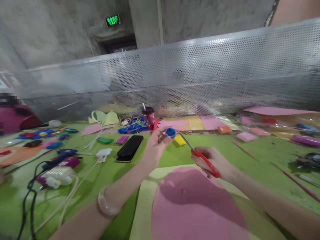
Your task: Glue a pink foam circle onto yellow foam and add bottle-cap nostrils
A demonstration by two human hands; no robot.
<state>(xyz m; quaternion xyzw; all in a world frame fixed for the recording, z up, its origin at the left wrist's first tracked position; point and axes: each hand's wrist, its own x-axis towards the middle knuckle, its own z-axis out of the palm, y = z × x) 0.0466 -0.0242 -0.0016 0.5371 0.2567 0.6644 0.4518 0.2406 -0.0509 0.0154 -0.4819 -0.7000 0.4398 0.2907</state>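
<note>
Between the thumb and fingers of my left hand (155, 146) is a small round blue bottle cap (170, 133), held up above the table. My right hand (212, 161) grips a pair of scissors (203, 160) by the red handles. The metal blades point up and left, their tips close beside the cap; I cannot tell whether they touch it. Below both hands a large pink paper disc (197, 210) lies on a pale yellow sheet (145, 203). A tiny scrap (183, 192) rests on the disc. Behind the scissor blades lies a yellow packet (180, 140).
A black phone (130, 147) lies left of my left hand. Further left are a power strip (58, 176) with cables and a blue glue gun (61, 156). A cup with a straw (149, 118) stands at the back, before a perforated metal panel (200, 73). Clay packets (247, 136) lie right.
</note>
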